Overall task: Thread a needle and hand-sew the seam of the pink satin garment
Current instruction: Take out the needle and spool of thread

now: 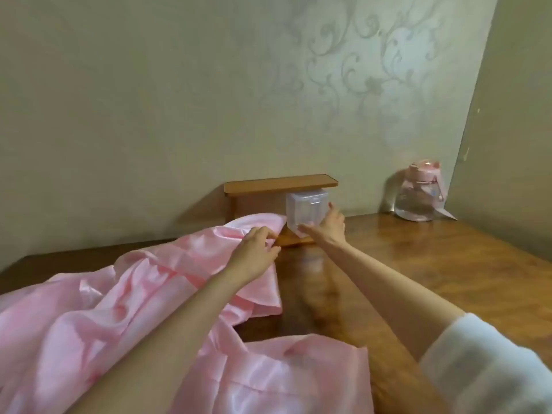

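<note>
Head view looks down along both bare arms over a glossy brown wooden table (448, 264). The right hand (330, 227) holds a small clear plastic box (306, 209) that sits just under a low brown wooden shelf (280, 182) by the wall. Its thumb lies at the lower front of the box and its fingers are curled round the right side. The left hand (257, 249) rests on the far corner of the pink satin garment (134, 294), which lies crumpled over the left half of the table, and its edge touches the box. The fingers of this hand are bent on the cloth; whether they pinch it I cannot tell.

No needle or thread is visible, and the content of the box is too blurred to read, so I judge the task is at its start: fetching the sewing kit. To do it well, the box should be drawn out level and toward the body, so it does not knock the shelf, while the left hand keeps the slippery satin from sliding. A clear water bottle with a pink lid (418, 195) stands well apart on the right.
</note>
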{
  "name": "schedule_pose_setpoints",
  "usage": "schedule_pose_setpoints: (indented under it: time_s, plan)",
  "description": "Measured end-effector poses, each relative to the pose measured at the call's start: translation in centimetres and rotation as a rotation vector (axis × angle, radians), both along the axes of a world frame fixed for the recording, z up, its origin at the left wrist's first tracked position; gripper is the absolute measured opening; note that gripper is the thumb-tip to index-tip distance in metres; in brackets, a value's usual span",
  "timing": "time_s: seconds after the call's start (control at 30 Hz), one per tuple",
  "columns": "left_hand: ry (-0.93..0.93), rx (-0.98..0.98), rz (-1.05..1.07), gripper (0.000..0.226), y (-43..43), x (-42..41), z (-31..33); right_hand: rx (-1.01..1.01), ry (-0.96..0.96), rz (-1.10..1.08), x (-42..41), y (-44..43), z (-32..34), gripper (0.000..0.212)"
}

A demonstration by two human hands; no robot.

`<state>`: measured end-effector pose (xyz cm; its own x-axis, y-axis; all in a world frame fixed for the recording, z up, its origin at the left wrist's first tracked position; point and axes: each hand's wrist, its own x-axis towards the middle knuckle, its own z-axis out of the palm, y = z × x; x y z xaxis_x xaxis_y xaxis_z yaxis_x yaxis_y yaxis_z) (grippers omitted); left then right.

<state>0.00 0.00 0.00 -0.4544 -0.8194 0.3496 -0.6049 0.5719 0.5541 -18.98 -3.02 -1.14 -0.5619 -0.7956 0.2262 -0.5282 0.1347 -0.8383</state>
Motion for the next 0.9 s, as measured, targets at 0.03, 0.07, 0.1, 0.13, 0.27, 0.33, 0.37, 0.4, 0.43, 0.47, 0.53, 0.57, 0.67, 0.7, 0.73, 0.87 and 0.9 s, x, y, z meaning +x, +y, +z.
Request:
schedule_pose_setpoints:
  time_s: [0.03,0.07,0.1,0.13,0.27,0.33,0.37,0.4,0.43,0.47,0.53,0.57,0.67,0.7,0.73,0.87,0.9]
  plan:
    - [0.003,-0.002,-0.015,0.027,-0.8,-0.3,-0.5,0.014,-0.003,-0.011,0.0,-1.2,0.0,0.113]
    - [0.013,-0.016,-0.020,0.026,-1.4,-0.6,-0.8,0.023,-0.013,-0.027,-0.1,-2.6,-0.1,0.120]
    - [0.022,-0.035,-0.038,0.024,-1.8,-0.7,-1.3,0.023,-0.038,-0.040,-0.1,-3.9,-0.2,0.126]
    - [0.018,-0.039,-0.054,0.023,-2.0,-0.7,-2.0,0.012,-0.056,-0.045,0.2,-5.2,-0.5,0.129]
    - [0.083,-0.056,-0.092,0.017,-3.2,-0.4,-2.6,-0.102,-0.128,-0.100,0.2,-8.4,-1.1,0.127]
    - [0.107,-0.062,-0.068,0.018,-3.3,-0.3,-2.2,-0.117,-0.100,-0.113,0.2,-8.4,-1.3,0.121]
    - [0.121,-0.061,-0.050,0.021,-3.3,-0.3,-1.9,-0.122,-0.085,-0.114,0.3,-8.0,-1.4,0.119]
    - [0.130,-0.060,-0.029,0.024,-3.4,-0.4,-1.5,-0.128,-0.066,-0.110,0.6,-7.3,-1.5,0.118]
    - [0.144,-0.050,-0.011,0.029,-3.2,-0.5,-1.2,-0.138,-0.052,-0.093,0.9,-6.3,-1.5,0.118]
    - [0.164,-0.043,0.004,0.035,-3.0,-0.7,-0.8,-0.151,-0.045,-0.064,1.4,-5.2,-1.6,0.118]
    - [0.202,-0.037,0.031,0.053,-2.1,-1.3,-0.3,-0.170,-0.041,0.002,2.5,-2.3,-1.7,0.120]
    - [0.213,-0.030,0.049,0.065,-1.5,-1.6,0.0,-0.182,-0.036,0.037,3.1,-0.7,-1.7,0.121]
    - [0.093,-0.102,0.119,0.087,0.7,-1.8,0.7,-0.246,0.021,0.174,4.9,4.5,-1.9,0.126]
    - [-0.009,-0.190,0.143,0.085,1.4,-1.7,0.9,-0.267,0.052,0.214,5.4,6.3,-1.8,0.126]
    - [-0.122,-0.278,0.145,0.080,2.0,-1.7,1.2,-0.288,0.085,0.237,5.8,7.8,-1.8,0.124]
    - [-0.455,-0.650,0.103,0.050,4.7,-2.1,1.5,-0.271,0.144,0.203,7.1,12.2,-2.3,0.118]
    - [-0.562,-0.768,0.099,0.041,5.3,-2.3,1.3,-0.264,0.128,0.191,7.3,12.8,-2.4,0.114]
